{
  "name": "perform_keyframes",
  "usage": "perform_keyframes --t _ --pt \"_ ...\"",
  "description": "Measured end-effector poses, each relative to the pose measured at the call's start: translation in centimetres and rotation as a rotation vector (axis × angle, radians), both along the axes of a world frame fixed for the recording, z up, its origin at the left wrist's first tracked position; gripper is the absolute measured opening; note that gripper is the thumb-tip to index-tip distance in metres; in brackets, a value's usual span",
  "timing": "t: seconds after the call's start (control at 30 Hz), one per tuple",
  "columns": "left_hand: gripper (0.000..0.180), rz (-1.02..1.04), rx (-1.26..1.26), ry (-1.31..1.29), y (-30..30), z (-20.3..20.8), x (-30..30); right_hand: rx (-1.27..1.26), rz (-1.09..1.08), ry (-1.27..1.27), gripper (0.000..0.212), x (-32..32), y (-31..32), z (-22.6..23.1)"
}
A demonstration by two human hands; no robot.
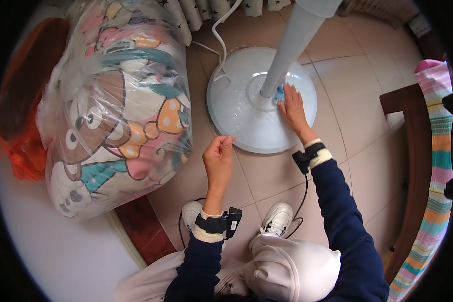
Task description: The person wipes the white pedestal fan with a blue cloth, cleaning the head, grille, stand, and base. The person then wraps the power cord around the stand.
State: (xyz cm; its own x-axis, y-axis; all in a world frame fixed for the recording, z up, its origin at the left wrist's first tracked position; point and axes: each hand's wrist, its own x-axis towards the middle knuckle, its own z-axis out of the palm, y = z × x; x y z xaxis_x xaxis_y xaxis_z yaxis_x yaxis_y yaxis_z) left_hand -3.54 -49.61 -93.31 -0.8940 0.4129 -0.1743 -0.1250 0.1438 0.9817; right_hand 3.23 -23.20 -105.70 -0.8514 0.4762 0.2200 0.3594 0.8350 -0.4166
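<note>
A white round base [246, 133] with a pale upright pole [289, 50] stands on the floor in front of me, like the foot of a standing fan or lamp. My right hand [293, 108] lies on the base just right of the pole, fingers stretched over a small blue-and-white cloth [280, 93] pressed to its surface. Most of the cloth is hidden under the fingers. By the near left rim of the base is my left hand [219, 153], its fingers curled in and the thumb against the index finger. Nothing shows in it.
A large clear plastic bag [121, 116] with cartoon-print bedding fills the left, beside an orange bag [27, 156]. A white cable [219, 45] runs behind the base. At right stands a dark wooden frame [412, 146] with striped fabric [440, 151]. My shoes [277, 219] rest on tiles.
</note>
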Motion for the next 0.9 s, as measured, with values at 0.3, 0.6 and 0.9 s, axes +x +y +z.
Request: perform_keyframes --t 0.3,0.6,0.9 --pt "0.020 0.007 -0.016 -0.055 0.0 -1.6 -0.5 0.075 0.433 -0.072 0.063 2.7 -9.4 2.7" --pt "0.020 0.097 0.023 -0.187 0.3 -0.5 -2.1 0.100 0.352 0.185 0.063 -5.7 -8.3 1.8" --pt "0.020 0.140 0.041 -0.162 -0.5 -0.6 -2.7 0.064 0.947 0.079 0.040 1.3 -9.6 1.0"
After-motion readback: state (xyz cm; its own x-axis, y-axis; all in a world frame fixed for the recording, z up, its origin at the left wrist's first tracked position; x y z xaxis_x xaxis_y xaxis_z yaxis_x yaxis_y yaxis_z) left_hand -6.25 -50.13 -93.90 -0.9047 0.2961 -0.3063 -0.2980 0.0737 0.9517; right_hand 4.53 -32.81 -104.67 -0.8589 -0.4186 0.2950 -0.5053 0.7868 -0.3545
